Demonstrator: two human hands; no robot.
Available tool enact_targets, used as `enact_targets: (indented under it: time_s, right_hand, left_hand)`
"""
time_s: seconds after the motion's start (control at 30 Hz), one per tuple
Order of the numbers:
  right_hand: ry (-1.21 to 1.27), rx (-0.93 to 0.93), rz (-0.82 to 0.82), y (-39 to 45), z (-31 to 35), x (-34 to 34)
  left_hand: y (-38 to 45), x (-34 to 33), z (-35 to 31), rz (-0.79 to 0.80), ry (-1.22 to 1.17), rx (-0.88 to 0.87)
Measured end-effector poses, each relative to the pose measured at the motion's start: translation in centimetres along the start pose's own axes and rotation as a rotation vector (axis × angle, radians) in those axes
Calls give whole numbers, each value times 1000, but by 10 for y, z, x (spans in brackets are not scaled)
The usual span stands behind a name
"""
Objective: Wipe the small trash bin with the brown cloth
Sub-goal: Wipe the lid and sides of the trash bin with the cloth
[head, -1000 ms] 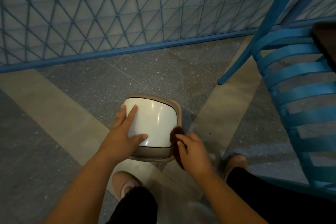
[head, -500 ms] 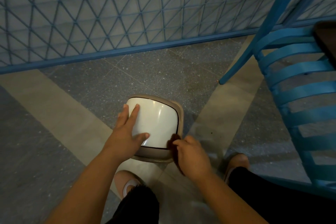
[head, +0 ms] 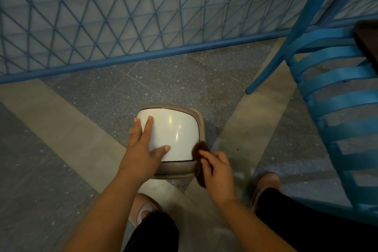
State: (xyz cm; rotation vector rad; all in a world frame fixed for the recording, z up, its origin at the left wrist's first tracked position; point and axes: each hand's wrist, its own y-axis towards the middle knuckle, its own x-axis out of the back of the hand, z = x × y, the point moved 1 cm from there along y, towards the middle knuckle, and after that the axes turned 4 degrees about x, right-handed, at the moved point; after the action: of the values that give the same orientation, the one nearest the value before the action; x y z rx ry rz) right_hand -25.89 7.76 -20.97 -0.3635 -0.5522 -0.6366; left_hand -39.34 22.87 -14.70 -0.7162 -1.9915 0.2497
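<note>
The small trash bin (head: 178,129) stands on the floor just in front of my feet, with a white domed lid in a beige rim. My left hand (head: 143,149) lies flat on the left part of the lid, fingers spread, thumb near the front edge. My right hand (head: 216,172) is closed around the brown cloth (head: 200,149), which presses against the bin's near right corner and hangs down its side. Most of the bin's body is hidden beneath the lid.
A blue slatted chair (head: 337,96) stands close on the right, one leg reaching the floor right of the bin. A blue lattice fence (head: 122,16) runs across the back. My feet (head: 263,186) are just behind the bin on speckled floor tiles.
My right hand with the cloth slid down the bin's right corner, then came back up and slightly right. My left hand stayed on the lid.
</note>
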Motion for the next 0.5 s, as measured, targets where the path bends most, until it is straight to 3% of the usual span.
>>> enact_targets:
  time_s: [0.23, 0.5]
  right_hand:
    - [64, -155, -87, 66, 14, 1]
    - [42, -50, -113, -3, -10, -4]
  left_hand:
    - [7, -8, -15, -68, -62, 76]
    - [6, -12, -22, -107, -52, 123]
